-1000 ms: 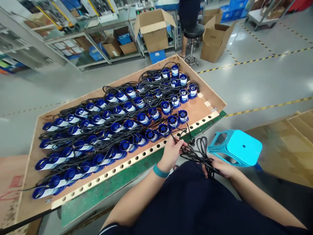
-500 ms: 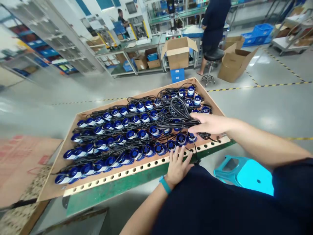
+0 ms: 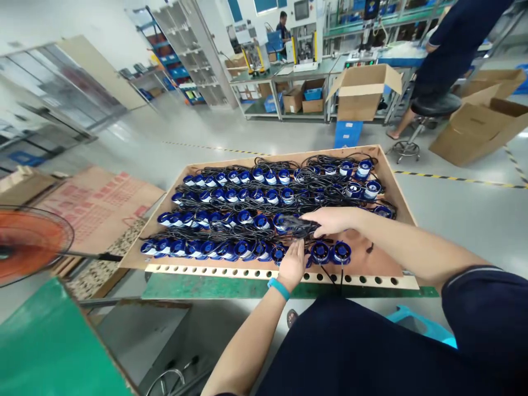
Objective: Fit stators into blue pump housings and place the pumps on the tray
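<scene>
While the right hand (image 3: pixel 336 221) clasps a bundle of glossy black cable (image 3: pixel 299 225) between thumb and fingers, the left hand (image 3: pixel 292 267) lies open at its near side, fingers extended and close together; whether its fingertips touch the bundle cannot be told. The bundle is above the near part of a shallow, tan wooden tray (image 3: pixel 398 190), right of centre. Blue cylindrical units with white labels (image 3: pixel 271 177) stand in rows from left to right, with coiled black cables between the rows. Two units at near right have thin cords reaching over a pale wooden strip with round holes (image 3: pixel 160 269), which runs along the tray's near side above a green tabletop (image 3: pixel 247 290). A teal wristband (image 3: pixel 279 288) encircles the left wrist. At far right, a person in dark clothing (image 3: pixel 449 55) stands beside a black round stool (image 3: pixel 437 104).
</scene>
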A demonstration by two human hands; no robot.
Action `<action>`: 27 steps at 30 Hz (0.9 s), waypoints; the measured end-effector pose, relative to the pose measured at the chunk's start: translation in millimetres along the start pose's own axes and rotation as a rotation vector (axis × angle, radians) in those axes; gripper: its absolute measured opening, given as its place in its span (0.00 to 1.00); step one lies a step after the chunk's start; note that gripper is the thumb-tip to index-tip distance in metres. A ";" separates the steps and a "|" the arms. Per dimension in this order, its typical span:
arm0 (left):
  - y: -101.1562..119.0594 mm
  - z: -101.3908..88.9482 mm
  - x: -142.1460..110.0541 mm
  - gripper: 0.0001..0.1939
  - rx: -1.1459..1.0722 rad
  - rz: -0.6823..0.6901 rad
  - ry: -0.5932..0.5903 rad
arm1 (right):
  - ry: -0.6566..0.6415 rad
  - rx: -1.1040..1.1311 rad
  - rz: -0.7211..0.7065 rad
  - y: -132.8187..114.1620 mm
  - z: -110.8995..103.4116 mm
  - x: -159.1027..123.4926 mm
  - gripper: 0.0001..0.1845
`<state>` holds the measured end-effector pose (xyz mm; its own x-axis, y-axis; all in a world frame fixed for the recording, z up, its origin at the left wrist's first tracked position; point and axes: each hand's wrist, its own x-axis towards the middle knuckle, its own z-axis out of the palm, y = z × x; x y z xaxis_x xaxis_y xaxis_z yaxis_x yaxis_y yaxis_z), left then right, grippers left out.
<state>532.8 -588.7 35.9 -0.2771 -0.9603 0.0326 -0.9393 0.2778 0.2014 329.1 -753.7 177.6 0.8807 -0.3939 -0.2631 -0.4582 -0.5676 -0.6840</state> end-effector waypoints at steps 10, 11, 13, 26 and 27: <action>-14.6 8.0 0.9 0.28 -0.048 0.079 -0.033 | 0.094 -0.414 0.246 12.7 69.2 41.4 0.39; -15.3 8.4 0.7 0.28 -0.047 0.089 -0.020 | 0.123 -0.437 0.246 13.2 74.6 38.0 0.40; -16.3 8.2 0.9 0.28 -0.042 0.118 0.005 | 0.175 -0.452 0.232 15.1 83.4 31.7 0.40; 3.5 -8.2 -4.0 0.42 0.273 -0.143 0.131 | 0.154 -0.372 0.140 14.1 96.3 41.7 0.34; 4.3 -7.7 -3.4 0.45 0.282 -0.175 0.116 | 0.153 -0.344 0.131 14.6 96.5 43.0 0.30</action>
<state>531.3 -584.4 44.2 -0.0977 -0.9860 0.1354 -0.9939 0.0897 -0.0641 371.9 -709.2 90.6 0.7961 -0.5672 -0.2108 -0.6016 -0.7044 -0.3766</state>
